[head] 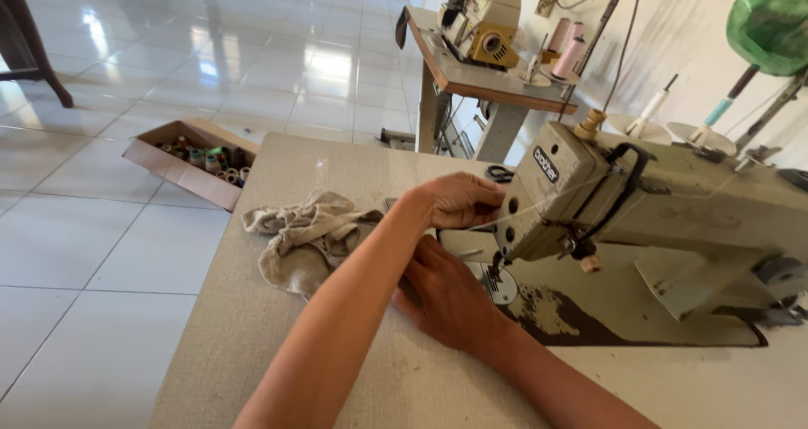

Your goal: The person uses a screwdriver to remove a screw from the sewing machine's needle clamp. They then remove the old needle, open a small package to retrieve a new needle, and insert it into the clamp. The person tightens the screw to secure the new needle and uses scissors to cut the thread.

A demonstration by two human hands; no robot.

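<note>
A beige industrial sewing machine (665,210) stands on a pale table (252,328). My left hand (459,198) is at the machine's head end, its fingers curled and pinched on a thin pale thread (518,214) that runs across the machine's face. My right hand (446,299) lies palm down on the table just left of the needle plate (501,284). Its fingertips are hidden under my left forearm. A crumpled beige cloth (307,235) lies on the table left of both hands.
Black scissors (499,174) lie behind the machine head. An open cardboard box (181,172) of thread spools sits on the white tiled floor. A second sewing machine (480,17) with pink thread cones (568,55) stands on another table. A green bag (770,21) hangs at top right.
</note>
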